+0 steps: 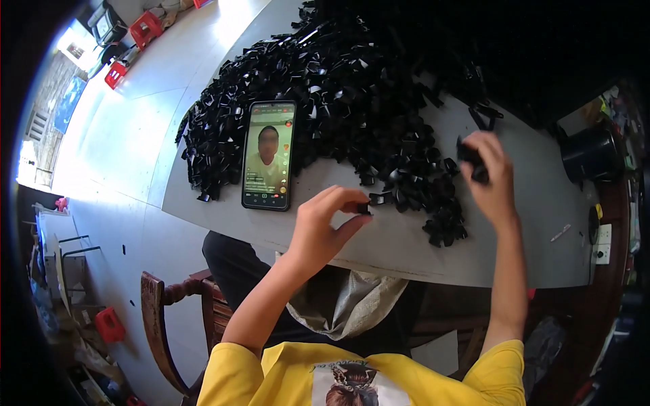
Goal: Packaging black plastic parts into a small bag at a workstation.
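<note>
The left hand (325, 227) hovers just above the near edge of the grey table (542, 243), thumb and forefinger pressed together on one small black plastic piece (364, 209). It is a fingertip pinch, with the other fingers curled out of the way.

At three o'clock from it, the right hand (491, 179) is raised over the table with its fingers closed round a black clip-like piece (470, 157); a dark end pokes out at the left of the fist. How tightly it is held I cannot tell.

At twelve o'clock from the left hand sprawls the big heap of black plastic pieces (352, 88), glossy and jumbled, thinning to a loose fringe right beside both hands. A smartphone (269, 155) lies flat at eleven o'clock, its screen lit, touching the heap's edge.

Handling, as I judge it: these pieces look light and stiff, hard moulded plastic with a shine, so probably a bit slick. Two fingertips across the flat sides seem plenty; no squeezing called for. They may snag on each other in the pile, so lifting a loose one from the fringe looks easiest.

At three o'clock from the right hand stands a black bucket (590, 154), well apart.
</note>
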The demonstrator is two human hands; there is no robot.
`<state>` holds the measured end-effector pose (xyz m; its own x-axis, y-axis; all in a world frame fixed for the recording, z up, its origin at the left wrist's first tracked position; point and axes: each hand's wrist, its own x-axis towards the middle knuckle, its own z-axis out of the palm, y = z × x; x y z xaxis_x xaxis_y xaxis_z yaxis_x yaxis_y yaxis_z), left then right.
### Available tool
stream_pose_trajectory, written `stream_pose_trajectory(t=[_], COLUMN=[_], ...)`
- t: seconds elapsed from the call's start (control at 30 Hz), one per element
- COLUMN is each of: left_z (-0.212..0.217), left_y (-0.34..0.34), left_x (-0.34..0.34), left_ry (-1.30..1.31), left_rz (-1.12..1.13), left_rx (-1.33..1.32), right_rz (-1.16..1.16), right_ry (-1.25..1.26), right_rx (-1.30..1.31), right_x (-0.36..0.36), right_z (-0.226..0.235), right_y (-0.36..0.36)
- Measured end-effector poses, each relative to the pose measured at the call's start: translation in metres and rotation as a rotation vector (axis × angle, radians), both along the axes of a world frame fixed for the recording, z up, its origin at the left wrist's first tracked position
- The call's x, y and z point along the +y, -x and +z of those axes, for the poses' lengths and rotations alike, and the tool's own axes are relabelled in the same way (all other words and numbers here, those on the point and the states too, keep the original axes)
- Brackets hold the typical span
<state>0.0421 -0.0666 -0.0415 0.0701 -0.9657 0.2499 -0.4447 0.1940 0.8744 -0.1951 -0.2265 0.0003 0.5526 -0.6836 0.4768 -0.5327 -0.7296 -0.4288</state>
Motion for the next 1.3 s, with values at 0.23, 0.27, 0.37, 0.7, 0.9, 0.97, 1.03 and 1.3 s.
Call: stream_pose_trajectory(t=[0.23, 0.27, 0.37, 0.7, 0.9, 0.97, 1.03, 1.3], left_z=[0.021, 0.022, 0.027, 0.033, 0.038, 0.038, 0.034, 0.035], left_y=[0.011, 0.013, 0.013, 0.009, 0.038, 0.038, 0.043, 0.050], left_x=[0.036, 0.038, 0.040, 0.048, 0.054, 0.052, 0.053, 0.060], left_ry=[-0.040, -0.002, 0.040, 0.033, -0.080, -0.135, -0.098, -0.078], left_rz=[-0.088, -0.102, -0.131, -0.179, -0.233, -0.416, -0.387, -0.368], left_rx=[0.531, 0.528, 0.518, 0.303, 0.950, 0.715, 0.731, 0.842], right_rz=[0.301, 0.277, 0.289, 0.331, 0.540, 0.555, 0.525, 0.542], right_ry=[-0.124, -0.080, -0.070, -0.122, -0.019, 0.048, 0.072, 0.088], right_rx=[-0.002, -0.020, -0.015, 0.063, 0.074, 0.037, -0.044, 0.022], right_x=[0.106, 0.111, 0.119, 0.132, 0.146, 0.160, 0.165, 0.170], right_z=[0.023, 0.020, 0.022, 0.029, 0.017, 0.014, 0.012, 0.014], right_y=[-0.020, -0.021, -0.022, -0.023, -0.029, -0.033, -0.037, -0.035])
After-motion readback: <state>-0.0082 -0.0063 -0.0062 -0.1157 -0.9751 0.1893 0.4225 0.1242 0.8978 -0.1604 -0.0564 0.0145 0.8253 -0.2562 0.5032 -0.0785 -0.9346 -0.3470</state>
